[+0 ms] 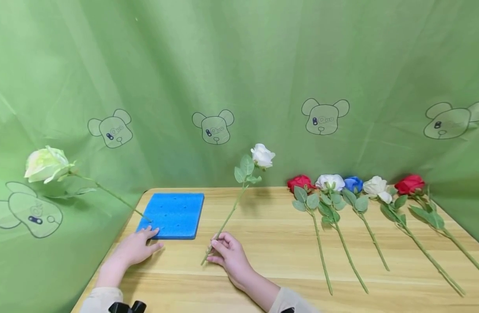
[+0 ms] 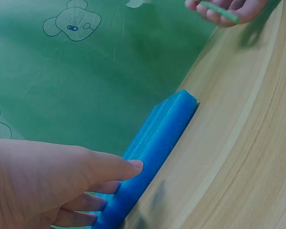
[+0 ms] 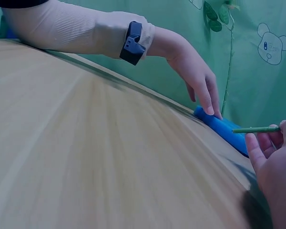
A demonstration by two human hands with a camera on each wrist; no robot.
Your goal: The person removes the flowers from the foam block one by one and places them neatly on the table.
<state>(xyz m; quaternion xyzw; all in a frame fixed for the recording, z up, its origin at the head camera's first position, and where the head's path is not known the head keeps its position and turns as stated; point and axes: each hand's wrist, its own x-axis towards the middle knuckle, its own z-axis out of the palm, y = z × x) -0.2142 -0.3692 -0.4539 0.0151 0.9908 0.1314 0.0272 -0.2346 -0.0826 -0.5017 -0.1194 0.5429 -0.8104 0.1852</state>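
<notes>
My right hand point(image 1: 230, 256) pinches the lower stem of a white rose point(image 1: 262, 155) between thumb and fingers. The rose leans up and to the right, above the table; in the right wrist view its green stem point(image 3: 255, 130) pokes out past the fingers. My left hand point(image 1: 135, 248) rests with fairly straight fingers on the near left corner of a blue foam block point(image 1: 172, 213). In the left wrist view its thumb touches the edge of the foam point(image 2: 169, 126). A pale green-white rose point(image 1: 47, 165) stands in the block's left side, tilted to the left.
Small holes dot the foam's top. On the right of the wooden table point(image 1: 262, 226) lie several roses in a row: a red one point(image 1: 300, 182), white ones, a blue one point(image 1: 353, 184) and another red one point(image 1: 410, 184). A green curtain point(image 1: 255, 65) hangs behind and beside the table.
</notes>
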